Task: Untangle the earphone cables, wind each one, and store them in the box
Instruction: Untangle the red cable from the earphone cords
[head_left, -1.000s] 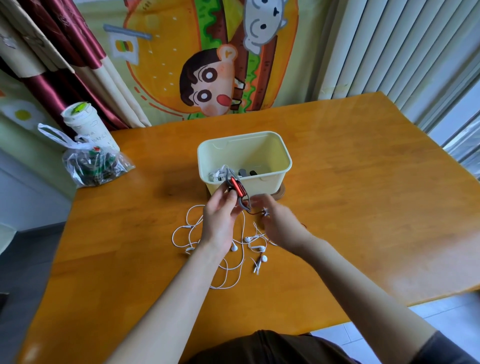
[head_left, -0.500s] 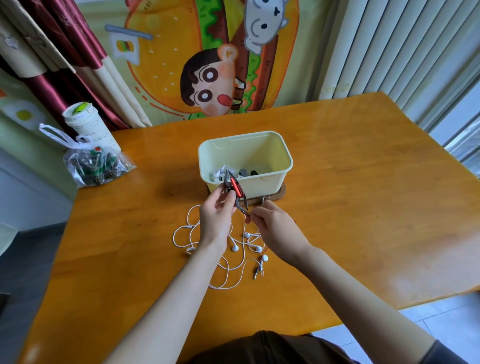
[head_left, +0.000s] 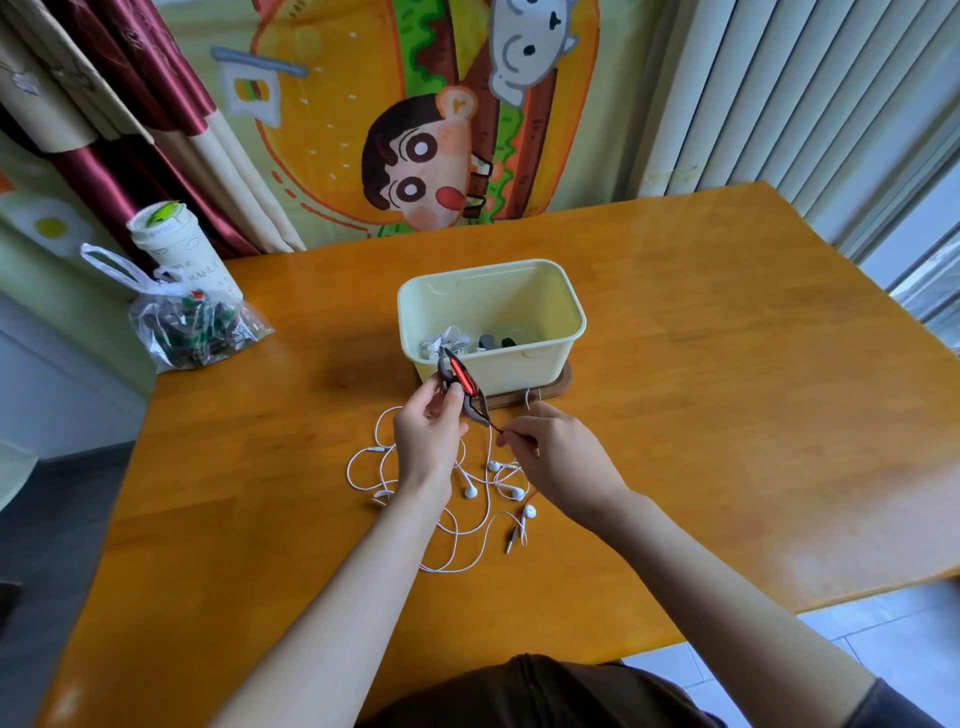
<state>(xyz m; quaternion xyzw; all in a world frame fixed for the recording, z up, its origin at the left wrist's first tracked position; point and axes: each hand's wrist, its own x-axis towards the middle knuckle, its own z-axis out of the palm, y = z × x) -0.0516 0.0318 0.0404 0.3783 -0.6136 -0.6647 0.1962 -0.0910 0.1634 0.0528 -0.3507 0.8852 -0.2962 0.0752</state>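
Left grip (head_left: 427, 441) pinches the red-grey earphone (head_left: 462, 376); right grip (head_left: 556, 452) pinches its thin cable (head_left: 497, 429). Hard pulling could drag the white earphones (head_left: 470, 491), tangled at six o'clock of the box (head_left: 519, 371).

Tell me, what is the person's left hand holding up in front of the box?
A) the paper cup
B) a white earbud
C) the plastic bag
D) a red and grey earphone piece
D: the left hand grips the red and grey earphone piece just in front of the box, while the right hand pinches its thin red cable; the white earphones lie on the table.
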